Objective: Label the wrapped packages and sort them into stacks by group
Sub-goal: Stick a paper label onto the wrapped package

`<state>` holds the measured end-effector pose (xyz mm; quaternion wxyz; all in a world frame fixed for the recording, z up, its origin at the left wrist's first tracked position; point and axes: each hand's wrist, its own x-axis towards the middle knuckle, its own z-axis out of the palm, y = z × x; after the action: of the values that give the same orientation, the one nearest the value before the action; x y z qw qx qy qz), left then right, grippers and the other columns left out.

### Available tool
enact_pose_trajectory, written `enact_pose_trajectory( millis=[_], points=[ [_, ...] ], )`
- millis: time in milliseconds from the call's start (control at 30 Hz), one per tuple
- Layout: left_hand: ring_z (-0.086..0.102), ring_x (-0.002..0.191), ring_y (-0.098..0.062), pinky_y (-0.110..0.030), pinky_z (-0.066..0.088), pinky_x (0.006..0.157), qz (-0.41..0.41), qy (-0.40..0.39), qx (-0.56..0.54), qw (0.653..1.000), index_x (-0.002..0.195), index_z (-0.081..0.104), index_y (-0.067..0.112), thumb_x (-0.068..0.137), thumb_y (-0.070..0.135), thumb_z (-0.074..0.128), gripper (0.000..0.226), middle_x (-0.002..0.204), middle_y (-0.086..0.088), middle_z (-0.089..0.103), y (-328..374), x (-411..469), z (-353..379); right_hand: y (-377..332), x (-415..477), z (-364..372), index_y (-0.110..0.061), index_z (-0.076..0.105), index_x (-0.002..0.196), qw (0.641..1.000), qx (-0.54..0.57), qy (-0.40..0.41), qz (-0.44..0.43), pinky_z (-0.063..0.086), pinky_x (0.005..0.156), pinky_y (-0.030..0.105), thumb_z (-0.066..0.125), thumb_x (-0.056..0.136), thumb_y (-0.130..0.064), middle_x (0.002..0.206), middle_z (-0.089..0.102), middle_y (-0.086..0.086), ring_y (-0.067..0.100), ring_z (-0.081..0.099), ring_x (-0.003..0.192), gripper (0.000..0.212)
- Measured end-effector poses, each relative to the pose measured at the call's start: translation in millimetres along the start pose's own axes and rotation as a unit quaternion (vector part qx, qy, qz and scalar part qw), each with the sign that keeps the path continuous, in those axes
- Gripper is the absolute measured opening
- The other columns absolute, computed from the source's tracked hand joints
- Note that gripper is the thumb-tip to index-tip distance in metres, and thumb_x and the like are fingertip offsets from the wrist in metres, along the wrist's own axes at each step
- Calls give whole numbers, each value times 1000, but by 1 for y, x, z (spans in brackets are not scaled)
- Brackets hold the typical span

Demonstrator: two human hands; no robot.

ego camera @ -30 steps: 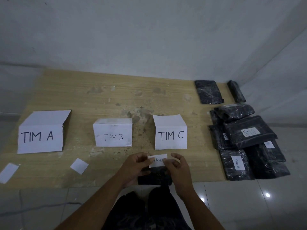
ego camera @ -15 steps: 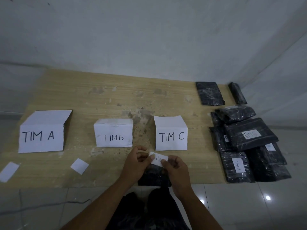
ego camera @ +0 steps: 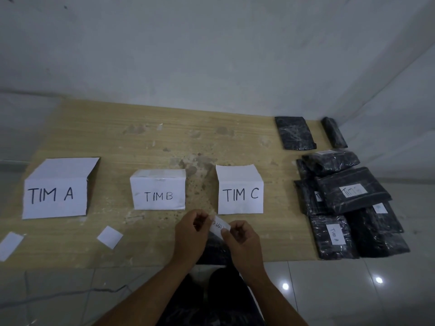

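Observation:
My left hand (ego camera: 191, 232) and my right hand (ego camera: 242, 240) pinch a small white label (ego camera: 219, 226) with handwriting between them, just in front of the TIM C sign (ego camera: 240, 192). Under my hands lies a black wrapped package (ego camera: 215, 249), mostly hidden. The TIM A sign (ego camera: 55, 191) and the TIM B sign (ego camera: 159, 191) stand to the left on the wooden board (ego camera: 146, 142). A pile of black wrapped packages (ego camera: 350, 205), some with white labels, sits at the right edge.
Two blank paper slips (ego camera: 110, 236) (ego camera: 9, 245) lie on the board's near left. Two unlabelled black packages (ego camera: 294, 136) (ego camera: 334, 132) lie at the far right by the wall. Tiled floor (ego camera: 353, 290) borders the board in front.
The label has tilted between my fingers, its right end dropping toward the package, and my hands have drawn closer together. Everything else stays put.

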<state>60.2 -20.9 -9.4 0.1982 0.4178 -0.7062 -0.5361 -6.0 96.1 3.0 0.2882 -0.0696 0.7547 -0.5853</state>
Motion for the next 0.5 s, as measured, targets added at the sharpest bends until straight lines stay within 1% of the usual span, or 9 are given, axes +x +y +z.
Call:
enact_pose_trajectory(
  millis=[67,133,233,333,400,433,500],
  points=[
    [62,74,-3,-4,45,60,12,3,20,1000,86,66,14,88,21,67,7,81,5,66,-1,0,1,1,-1,0,-9,60,88,1000,-2,2,3,59,69,36,68,86,-7,88,72,10,25,71,84,9],
    [61,74,-4,-9,47,61,30,-2,45,999,87,64,13,90,22,64,9,81,4,63,-3,1,4,1,-2,0,-9,60,87,1000,7,7,6,58,70,37,68,86,-6,88,72,11,26,71,85,9],
    [57,73,-4,-15,44,60,32,-12,88,996,89,60,17,94,27,56,12,82,6,59,-6,-1,6,0,-3,1,-9,60,85,1000,0,16,-2,58,68,34,68,86,-5,86,72,10,23,71,84,9],
    [54,74,-4,-13,39,59,22,-14,99,995,90,55,20,95,26,53,9,83,7,55,-6,-1,7,-2,-4,2,-9,61,84,999,16,32,10,57,64,30,67,86,-4,86,71,8,20,71,82,8],
    [54,73,-2,-11,39,57,14,-28,90,995,89,55,20,96,24,53,8,81,8,55,-4,1,4,-4,-3,2,-7,62,84,999,36,34,21,56,63,28,67,86,-3,85,70,9,19,70,80,7],
    [54,71,-2,-10,39,56,9,-40,79,996,87,56,20,96,23,53,9,79,9,56,-3,3,3,-5,-2,0,-5,63,86,998,55,31,32,56,64,29,67,86,-2,85,70,10,20,70,79,5],
    [56,69,-4,-7,41,55,-11,-73,48,996,82,57,20,95,23,55,14,75,10,59,-1,9,-1,-6,2,-2,-1,63,91,991,113,25,61,57,71,39,66,85,1,91,70,17,27,69,84,6]
  ],
)
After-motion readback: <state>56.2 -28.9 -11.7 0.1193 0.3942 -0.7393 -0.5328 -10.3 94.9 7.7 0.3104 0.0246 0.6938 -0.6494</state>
